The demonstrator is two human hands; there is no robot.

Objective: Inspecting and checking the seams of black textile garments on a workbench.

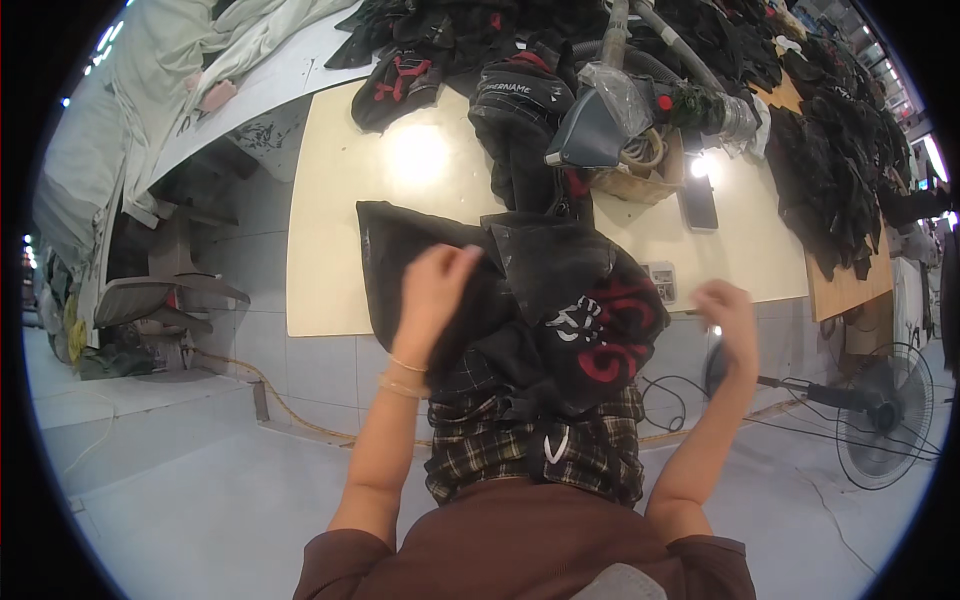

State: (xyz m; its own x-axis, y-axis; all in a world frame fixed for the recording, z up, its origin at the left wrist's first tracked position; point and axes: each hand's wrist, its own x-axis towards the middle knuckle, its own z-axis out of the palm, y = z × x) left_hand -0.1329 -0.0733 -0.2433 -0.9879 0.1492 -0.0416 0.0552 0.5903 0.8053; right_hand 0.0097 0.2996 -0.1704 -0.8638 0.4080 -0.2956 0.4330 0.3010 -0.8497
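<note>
The left hand (437, 285) is over a black garment (555, 265) overhanging the worktop (325, 230); whether it grips cannot be told. The right hand (730, 308), empty, loosely curled, hovers nearby.

And we're in a garment wkshop here, defo no home! Look at this pale worktable (340, 210), blk garment (545, 310) w/ red-and-white print at its front edge, and beyond it, big blk clothing heaps (835, 170) along the far side and over to the rt. Over on the lt, whitish cloth (85, 170) draped in bulk! Tube lights (936, 158) out at the rim, pedestal fan (885, 410) down on the rt, cables (800, 425) trailing across floor (240, 480). Bulk fabric everywhere, industrial-style!
</note>
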